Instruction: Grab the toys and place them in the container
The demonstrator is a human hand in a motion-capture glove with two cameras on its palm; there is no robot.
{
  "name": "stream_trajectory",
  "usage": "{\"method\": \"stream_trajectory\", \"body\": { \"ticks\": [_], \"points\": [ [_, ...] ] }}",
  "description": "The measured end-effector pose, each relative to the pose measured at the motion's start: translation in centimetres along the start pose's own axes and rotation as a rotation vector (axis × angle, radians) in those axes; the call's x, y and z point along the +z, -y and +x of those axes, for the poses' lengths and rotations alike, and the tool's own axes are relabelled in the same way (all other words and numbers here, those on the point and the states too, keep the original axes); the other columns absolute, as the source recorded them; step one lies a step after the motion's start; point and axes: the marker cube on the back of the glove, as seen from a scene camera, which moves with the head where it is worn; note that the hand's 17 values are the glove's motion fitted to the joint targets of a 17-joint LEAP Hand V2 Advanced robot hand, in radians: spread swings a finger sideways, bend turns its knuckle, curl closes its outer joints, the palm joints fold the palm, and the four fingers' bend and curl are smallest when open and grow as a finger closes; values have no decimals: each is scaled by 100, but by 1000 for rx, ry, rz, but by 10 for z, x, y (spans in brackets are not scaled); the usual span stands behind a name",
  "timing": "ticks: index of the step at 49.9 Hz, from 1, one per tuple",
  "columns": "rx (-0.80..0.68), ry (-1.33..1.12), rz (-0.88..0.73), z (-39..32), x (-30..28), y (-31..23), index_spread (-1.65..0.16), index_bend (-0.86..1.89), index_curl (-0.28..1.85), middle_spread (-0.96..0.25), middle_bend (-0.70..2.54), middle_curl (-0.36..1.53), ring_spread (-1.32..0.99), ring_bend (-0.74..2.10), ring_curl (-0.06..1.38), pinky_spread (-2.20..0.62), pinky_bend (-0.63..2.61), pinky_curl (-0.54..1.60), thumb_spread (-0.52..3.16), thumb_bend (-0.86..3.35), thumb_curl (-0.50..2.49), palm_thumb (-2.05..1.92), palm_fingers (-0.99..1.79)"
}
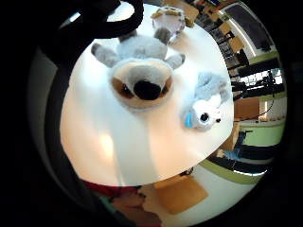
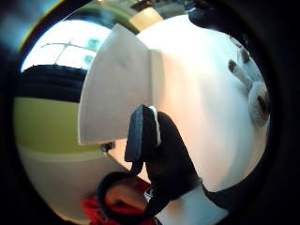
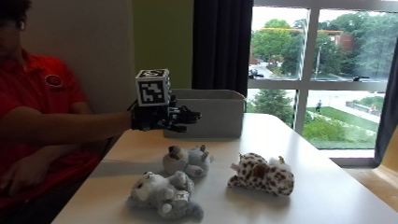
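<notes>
While the person's bare left hand (image 3: 24, 172) rests low beside the table edge, the gloved right hand (image 3: 163, 117) hangs in the air above the white table (image 3: 323, 186), in front of the grey container (image 3: 205, 112). Its fingers look stretched forward and relaxed, grasping nothing.

Below that hand lie 3 soft toys, none yet in the container. Going left to right in the outside view: a grey plush dog (image 3: 163, 196) sits nearest the front edge, a small grey and white plush animal (image 3: 187, 160) lies just behind it and closest under the hand, and a spotted plush leopard (image 3: 261, 175) lies apart to the right. The little-finger palm view looks straight down on the big-eyed face of one grey toy (image 1: 141, 78), with another grey and white one (image 1: 206, 104) beside it.

I judge this as the reach for a first toy. The next move calls for lowering the hand onto the closest grey toy, closing the fingers around its body, then lifting it over the container's rim.
</notes>
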Motion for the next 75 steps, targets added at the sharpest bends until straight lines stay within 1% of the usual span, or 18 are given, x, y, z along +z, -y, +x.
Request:
{"method": "stream_trajectory", "body": {
  "ticks": [4, 8, 13, 20, 30, 35, 40, 46, 55, 57, 60, 64, 65, 69, 72, 73, 74, 75],
  "points": [
    [3, 1, -8, 1, 1, 0, -20, 26, 9, -6, 15, 4, -6, 11, 0, -1, 60, 16, 68, -3, 1, -5, 7],
    [4, 7, -21, 0, 3, 1, -25, 28, 13, -8, 17, 7, -8, 13, 1, -1, 66, 20, 89, -4, 3, -5, 3],
    [3, 6, -31, -1, 5, 1, -29, 30, 17, -9, 18, 11, -9, 15, 2, -1, 70, 24, 105, -4, 6, -6, 0],
    [-1, 9, -32, -1, 7, 1, -32, 30, 21, -10, 19, 15, -10, 16, 4, -1, 72, 26, 118, -4, 8, -6, -3],
    [14, 13, -48, 11, 16, 4, -33, 30, 26, -10, 18, 20, -11, 17, 7, -1, 74, 28, 123, -5, 12, -7, -4],
    [25, -55, -75, 19, 26, 8, -34, 28, 28, -10, 18, 21, -11, 17, 8, -1, 74, 29, 122, -5, 13, -7, -4],
    [71, -151, -43, 33, 28, 14, -34, 28, 29, -10, 17, 22, -11, 17, 9, 0, 74, 30, 119, -5, 15, -6, -5],
    [144, -179, -17, 65, 27, 26, -36, 30, 32, -11, 19, 24, -12, 18, 10, 0, 71, 30, 117, -5, 17, -5, -1],
    [214, -153, -79, 103, 31, 47, -38, 28, 33, -12, 17, 25, -12, 20, 13, 2, 78, 32, 115, -4, 20, -4, 4],
    [245, -151, -113, 112, 33, 52, -38, 23, 32, -12, 16, 25, -11, 22, 14, 3, 87, 34, 115, -3, 21, -3, 8],
    [278, -160, -206, 124, 41, 58, -39, 14, 30, -12, 15, 25, -10, 27, 15, 4, 97, 36, 115, -2, 22, 0, 12],
    [244, -204, -323, 128, 45, 63, -39, 6, 25, -11, 15, 24, -10, 40, 19, 3, 110, 40, 116, 1, 25, 5, 13],
    [233, -217, -345, 126, 45, 64, -39, 8, 25, -11, 15, 24, -9, 41, 19, 3, 111, 40, 116, 0, 25, 5, 12],
    [211, -268, -407, 118, 45, 67, -41, 13, 24, -12, 13, 23, -11, 57, 24, 2, 114, 41, 118, 2, 28, 12, 17],
    [207, -289, -391, 114, 45, 68, -43, 19, 26, -14, 17, 23, -11, 59, 25, 0, 112, 40, 119, 2, 29, 15, 20],
    [203, -296, -374, 113, 46, 68, -43, 25, 28, -16, 22, 25, -12, 57, 24, -1, 108, 39, 122, 5, 31, 19, 26],
    [195, -305, -351, 112, 47, 67, -43, 21, 26, -15, 19, 24, -12, 58, 24, -1, 110, 39, 121, 2, 30, 17, 22],
    [187, -314, -325, 110, 48, 67, -44, 28, 30, -18, 22, 25, -13, 59, 25, -4, 105, 38, 124, 6, 32, 23, 31]
  ]
}}
